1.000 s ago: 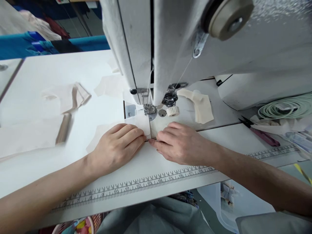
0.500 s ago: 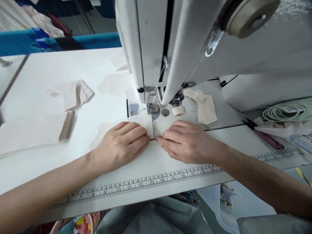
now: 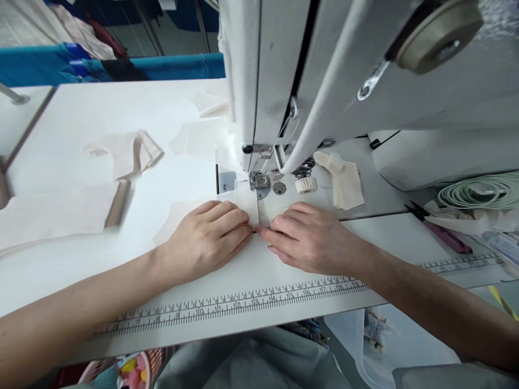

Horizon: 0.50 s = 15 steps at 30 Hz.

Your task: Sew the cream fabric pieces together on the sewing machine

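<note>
A thin white fabric piece (image 3: 246, 201) lies with its far end at the presser foot (image 3: 259, 180) of the sewing machine (image 3: 279, 70). My left hand (image 3: 213, 235) rests on the fabric's near part, fingers together, with the fingertips at its near right corner. From the other side, my right hand (image 3: 310, 237) has curled fingers, and its index fingertip touches that same corner. The two hands' fingertips almost meet there. Whatever is pinched beneath the fingers is mostly hidden.
White cut pieces (image 3: 125, 154) and a folded stack (image 3: 60, 210) lie left. Cream fabric (image 3: 343, 181) sits right of the needle. Purple-handled snips (image 3: 446, 235) and coiled green cord (image 3: 480, 190) are farther right. A printed ruler (image 3: 239, 305) runs along the front edge.
My right fingertips have moved left, closer to the left hand and the fabric's corner. The whole view has shifted slightly, and the left hand remains on the fabric.
</note>
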Tool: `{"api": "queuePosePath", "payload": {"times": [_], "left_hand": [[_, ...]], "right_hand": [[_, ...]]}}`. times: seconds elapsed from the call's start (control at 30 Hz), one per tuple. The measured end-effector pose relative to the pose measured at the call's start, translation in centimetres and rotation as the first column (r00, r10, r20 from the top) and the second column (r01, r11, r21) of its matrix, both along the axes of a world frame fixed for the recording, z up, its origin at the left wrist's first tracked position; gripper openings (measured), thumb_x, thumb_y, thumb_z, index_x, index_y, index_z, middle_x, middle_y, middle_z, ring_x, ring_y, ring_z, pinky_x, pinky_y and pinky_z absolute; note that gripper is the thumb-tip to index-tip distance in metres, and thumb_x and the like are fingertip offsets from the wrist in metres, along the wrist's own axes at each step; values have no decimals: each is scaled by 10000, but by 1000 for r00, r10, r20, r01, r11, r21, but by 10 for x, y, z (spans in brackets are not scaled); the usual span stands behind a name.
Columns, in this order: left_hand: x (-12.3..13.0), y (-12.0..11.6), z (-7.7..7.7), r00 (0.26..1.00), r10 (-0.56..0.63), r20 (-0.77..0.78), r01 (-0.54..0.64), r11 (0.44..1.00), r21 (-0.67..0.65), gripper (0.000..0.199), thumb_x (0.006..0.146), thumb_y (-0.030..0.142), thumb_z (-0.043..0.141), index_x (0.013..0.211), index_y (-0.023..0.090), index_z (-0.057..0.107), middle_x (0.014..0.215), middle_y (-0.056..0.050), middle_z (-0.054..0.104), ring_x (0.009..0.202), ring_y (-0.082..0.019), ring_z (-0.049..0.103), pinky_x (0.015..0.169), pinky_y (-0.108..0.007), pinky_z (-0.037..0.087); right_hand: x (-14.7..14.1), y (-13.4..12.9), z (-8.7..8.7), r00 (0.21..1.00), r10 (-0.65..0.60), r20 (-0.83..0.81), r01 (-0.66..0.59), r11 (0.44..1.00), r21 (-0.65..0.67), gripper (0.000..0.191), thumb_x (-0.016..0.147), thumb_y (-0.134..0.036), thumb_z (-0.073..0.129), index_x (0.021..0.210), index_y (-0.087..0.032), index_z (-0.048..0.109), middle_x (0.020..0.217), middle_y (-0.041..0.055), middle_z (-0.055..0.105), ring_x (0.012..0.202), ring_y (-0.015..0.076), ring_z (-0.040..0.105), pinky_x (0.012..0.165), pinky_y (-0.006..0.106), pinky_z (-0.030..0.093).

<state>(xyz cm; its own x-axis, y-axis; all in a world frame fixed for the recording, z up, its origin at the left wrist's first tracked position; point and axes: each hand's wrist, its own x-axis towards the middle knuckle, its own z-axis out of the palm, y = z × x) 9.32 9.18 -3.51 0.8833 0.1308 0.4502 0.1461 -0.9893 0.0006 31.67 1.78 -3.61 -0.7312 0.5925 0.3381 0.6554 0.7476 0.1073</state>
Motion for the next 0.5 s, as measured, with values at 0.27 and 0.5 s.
{"api": "queuePosePath", "payload": {"times": [0.27, 0.5], "left_hand": [[0, 0, 0, 1000, 22, -4, -22, 999, -25, 107, 897, 125, 583, 1002, 116, 599, 926, -69, 692, 835, -202, 627, 705, -331, 508], [-1, -2, -2, 998, 60, -21, -60, 998, -2, 100, 894, 108, 576, 993, 107, 589, 929, -86, 679, 851, -212, 606, 687, -320, 500]], "right_hand": [[-2, 0, 0, 999, -2, 41, 3, 1000, -19, 208, 963, -168, 447, 1015, -131, 644, 773, 4, 596, 699, 119, 526, 669, 313, 365], [-3, 0, -1, 1000, -16, 26, 17, 1000, -9, 195, 956, -144, 457, 948, -125, 652, 752, -5, 579, 674, 109, 503, 664, 311, 367]]}}
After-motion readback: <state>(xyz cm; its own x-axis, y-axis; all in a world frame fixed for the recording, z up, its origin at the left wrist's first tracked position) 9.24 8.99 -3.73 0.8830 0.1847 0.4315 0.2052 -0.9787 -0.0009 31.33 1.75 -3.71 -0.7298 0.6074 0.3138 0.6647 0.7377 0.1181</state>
